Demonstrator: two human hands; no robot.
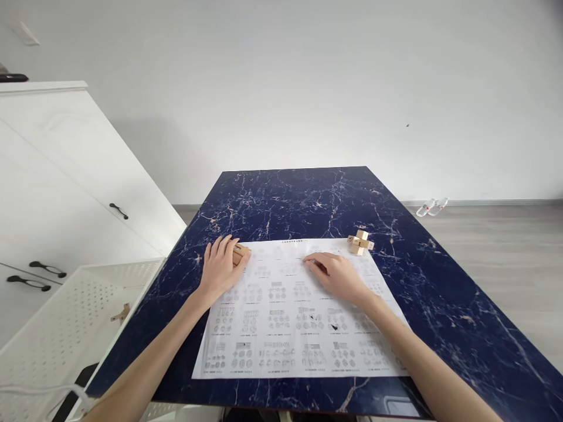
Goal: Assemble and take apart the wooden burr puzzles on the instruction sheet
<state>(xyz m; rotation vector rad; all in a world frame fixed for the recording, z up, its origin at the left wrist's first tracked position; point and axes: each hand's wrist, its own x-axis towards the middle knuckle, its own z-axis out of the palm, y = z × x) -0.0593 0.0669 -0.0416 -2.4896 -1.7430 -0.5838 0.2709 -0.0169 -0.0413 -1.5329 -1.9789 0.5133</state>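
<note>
A white printed sheet [290, 328] with rows of small diagrams lies flat on the table. At its upper left corner my left hand [222, 264] rests palm down, fingers spread, with wooden pieces [240, 254] between thumb and index finger. The hand partly covers these pieces. My right hand [334, 274] lies on the upper middle of the sheet, its index finger stretched out to the print and the other fingers loosely bent; no object shows in it. An interlocking wooden puzzle [360, 242] made of crossed bars stands at the sheet's upper right corner.
The table [290, 202] has a dark blue marbled top. At left are a white cabinet [88, 176] with black handles and a white perforated surface [83, 299], with a small wooden piece [121, 313] on it. Clear plastic objects [432, 207] are by the wall at right.
</note>
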